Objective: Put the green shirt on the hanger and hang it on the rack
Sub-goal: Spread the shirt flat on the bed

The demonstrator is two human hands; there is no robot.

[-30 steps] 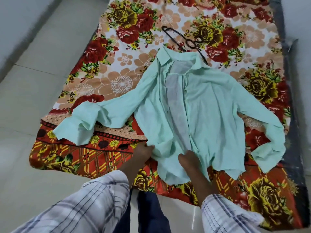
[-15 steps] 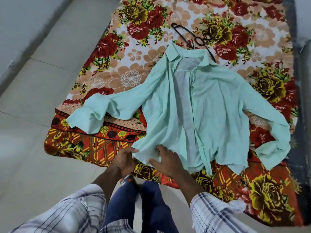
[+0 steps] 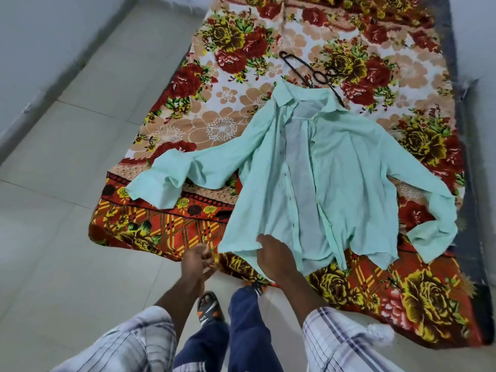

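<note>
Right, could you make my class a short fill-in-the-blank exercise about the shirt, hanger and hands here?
1. The hand gripping the green shirt at its hem is the person's ____ hand.
2. The hanger lies on the floral blanket, just beyond the shirt's ____.
3. The hanger's colour is ____.
Missing words: right; collar; black.

No legible text anywhere in frame. Only candidates are on the footwear at lower centre: a small white marking on the orange and grey strap of the sandal (image 3: 208,308), too blurred to read, and a white fleck on the other shoe (image 3: 258,287), mostly hidden behind a trouser leg, also unreadable.
</note>
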